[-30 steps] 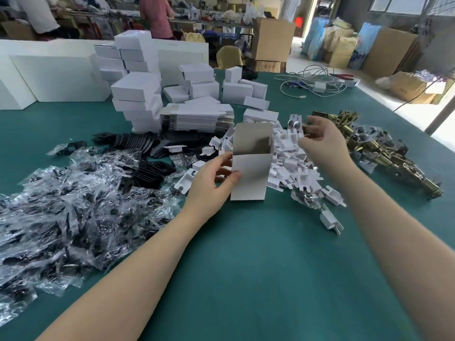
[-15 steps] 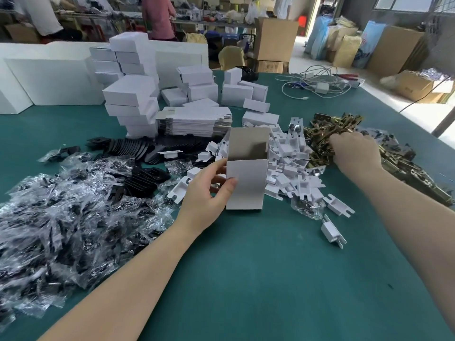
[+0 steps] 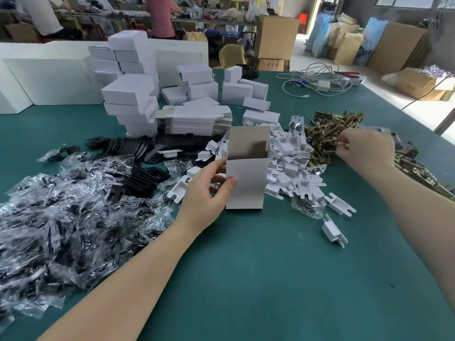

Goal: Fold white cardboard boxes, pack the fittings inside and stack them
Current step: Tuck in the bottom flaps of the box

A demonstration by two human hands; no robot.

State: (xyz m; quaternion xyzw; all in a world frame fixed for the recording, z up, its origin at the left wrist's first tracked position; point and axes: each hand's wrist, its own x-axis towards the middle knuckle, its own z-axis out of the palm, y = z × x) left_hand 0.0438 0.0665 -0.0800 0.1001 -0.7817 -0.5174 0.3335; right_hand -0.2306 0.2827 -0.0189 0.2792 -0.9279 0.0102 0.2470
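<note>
An open-topped white cardboard box [image 3: 247,179] stands upright mid-table, its contents hidden. The left hand [image 3: 206,193] grips its left edge. To the right, the right hand [image 3: 364,147] pinches a brass-coloured fitting [image 3: 341,143] from the brass pile [image 3: 330,134].

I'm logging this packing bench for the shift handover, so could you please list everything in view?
open box: one, white, upright at table centre
flat box blanks: one stack, white, behind open box
closed boxes: many, white, stacked at rear left
plastic brackets: a heap, white, right of open box
metal fittings: a pile, brass-coloured, far right
bagged parts: a heap, black in clear bags, left
cables: a tangle, white, rear right
table: one, green
left hand: grips open box
right hand: pinches a metal fitting
</note>
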